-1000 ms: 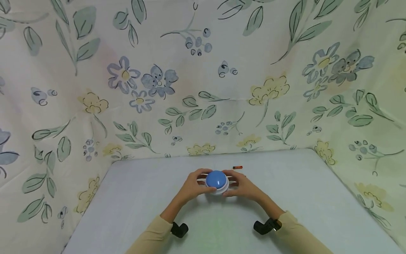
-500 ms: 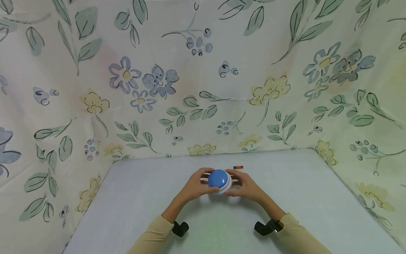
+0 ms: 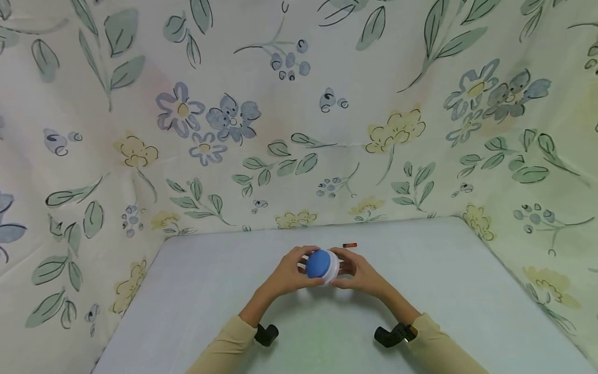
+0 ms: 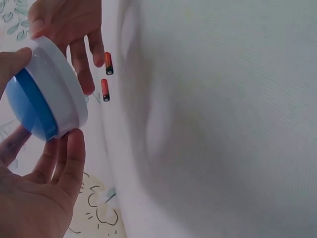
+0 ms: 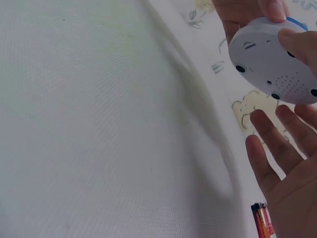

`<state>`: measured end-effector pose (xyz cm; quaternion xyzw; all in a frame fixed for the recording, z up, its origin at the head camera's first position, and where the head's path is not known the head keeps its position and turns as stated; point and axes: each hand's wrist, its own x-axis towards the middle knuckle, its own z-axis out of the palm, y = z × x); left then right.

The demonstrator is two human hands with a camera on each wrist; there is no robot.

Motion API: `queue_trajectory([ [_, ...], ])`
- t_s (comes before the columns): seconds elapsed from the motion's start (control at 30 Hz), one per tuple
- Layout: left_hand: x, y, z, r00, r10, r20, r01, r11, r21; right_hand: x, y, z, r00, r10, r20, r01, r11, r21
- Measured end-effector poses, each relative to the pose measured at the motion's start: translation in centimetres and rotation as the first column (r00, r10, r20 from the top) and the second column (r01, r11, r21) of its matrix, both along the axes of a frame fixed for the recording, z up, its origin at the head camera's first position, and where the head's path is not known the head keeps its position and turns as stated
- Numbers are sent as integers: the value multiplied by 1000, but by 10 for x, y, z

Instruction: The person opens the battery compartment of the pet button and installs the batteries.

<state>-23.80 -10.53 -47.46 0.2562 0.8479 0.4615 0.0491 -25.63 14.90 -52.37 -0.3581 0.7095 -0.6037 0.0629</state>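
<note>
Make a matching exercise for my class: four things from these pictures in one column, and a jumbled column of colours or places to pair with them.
Column one
1. Button top
2. Button base
3. Batteries
4. Sleeves

Column two
A. Red and black, lying on the table
B. Beige, on the person's arms
C. Blue and rounded
D. White, with dark round feet underneath

Right pairs: 1-C, 2-D, 3-A, 4-B

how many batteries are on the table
2. In the left wrist view, the upper battery shows beside the right hand, the lower battery just beneath it in the picture. More could be hidden.
</note>
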Motion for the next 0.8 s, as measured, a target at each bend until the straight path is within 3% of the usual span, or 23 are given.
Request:
queue_trajectory([
  [0.5,5,-3,-2,993,-14,118,-2,990,139,3,-5,-4,991,30,129,-31,1000,2],
  [0.8,5,-4,-5,991,-43,128,25,989,145,3,-11,-5,997,-3,83,2,1000,3],
])
